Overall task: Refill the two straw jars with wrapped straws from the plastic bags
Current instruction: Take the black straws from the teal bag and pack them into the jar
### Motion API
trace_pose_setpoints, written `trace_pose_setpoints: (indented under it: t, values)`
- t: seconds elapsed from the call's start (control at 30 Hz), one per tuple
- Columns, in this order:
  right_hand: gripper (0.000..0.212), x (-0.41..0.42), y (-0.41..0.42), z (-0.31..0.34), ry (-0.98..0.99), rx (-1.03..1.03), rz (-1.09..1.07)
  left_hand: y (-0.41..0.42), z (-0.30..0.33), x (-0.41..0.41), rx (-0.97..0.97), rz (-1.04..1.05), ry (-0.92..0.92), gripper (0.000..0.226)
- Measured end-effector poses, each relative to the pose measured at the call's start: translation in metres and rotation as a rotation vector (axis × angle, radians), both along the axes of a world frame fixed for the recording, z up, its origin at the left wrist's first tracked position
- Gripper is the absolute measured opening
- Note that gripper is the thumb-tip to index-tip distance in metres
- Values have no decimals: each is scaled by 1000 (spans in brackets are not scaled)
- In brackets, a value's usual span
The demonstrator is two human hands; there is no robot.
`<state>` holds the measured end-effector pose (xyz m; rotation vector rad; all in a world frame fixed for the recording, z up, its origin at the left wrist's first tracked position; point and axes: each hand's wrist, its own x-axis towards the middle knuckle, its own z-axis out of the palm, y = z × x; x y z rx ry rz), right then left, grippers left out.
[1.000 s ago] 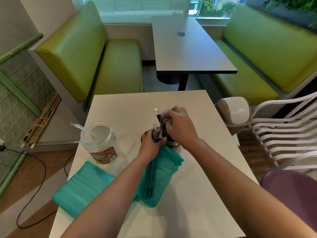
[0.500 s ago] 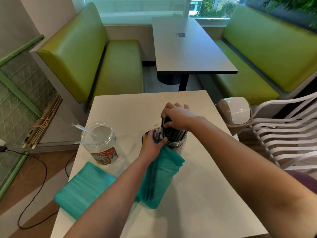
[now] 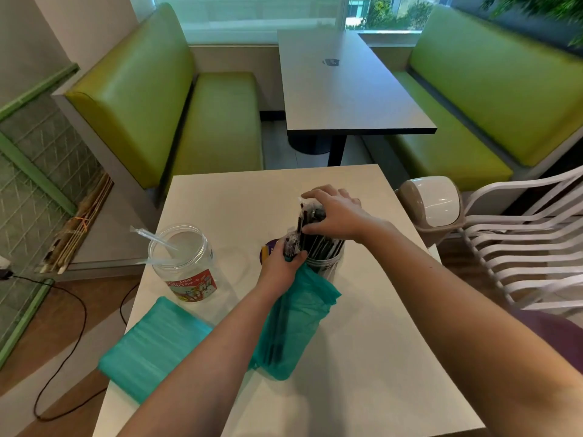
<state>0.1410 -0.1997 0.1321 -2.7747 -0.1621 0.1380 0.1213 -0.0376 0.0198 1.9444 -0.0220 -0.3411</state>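
Note:
A clear jar (image 3: 328, 263) near the middle of the white table (image 3: 362, 357) holds several black wrapped straws (image 3: 310, 222). My right hand (image 3: 336, 216) rests on top of those straws, thumb against their side. My left hand (image 3: 282, 263) grips the neck of a teal plastic bag (image 3: 291, 329) with black wrapped straws sticking out of it, right beside the jar. A second clear jar (image 3: 183, 260) with a red label stands to the left, holding a couple of clear wrapped straws (image 3: 154, 238). A second teal bag (image 3: 151, 345) lies flat at the front left.
A purple lid (image 3: 268, 249) lies behind my left hand. A small swing-lid bin (image 3: 430, 206) and a white chair (image 3: 520, 244) stand off the table's right edge. Green benches and a grey table (image 3: 344, 86) are beyond. A black cable (image 3: 72, 342) runs over the floor at left.
My right hand came down from above the jar onto the tops of the black straws and spread out over them. My left hand stayed on the bag's neck.

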Motion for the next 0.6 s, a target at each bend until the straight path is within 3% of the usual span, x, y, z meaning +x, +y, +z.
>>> trace_pose_setpoints:
  t: [0.1, 0.17, 0.4, 0.5, 0.6]
  values:
    - [98, -6, -5, 2, 180, 18, -4, 0, 3, 0, 23, -13, -9, 51]
    - [90, -7, -7, 1, 179, 53, -22, -1, 5, -1, 40, -20, -14, 52]
    - [37, -2, -11, 11, -102, 72, -29, 0, 4, -3, 40, -2, 16, 55]
    - [38, -3, -10, 4, -131, 67, -21, 0, 1, -5, 42, 31, 21, 57]
    - [53, -12, -10, -5, 3, 131, -5, -2, 2, -6, 31, 56, 9, 56]
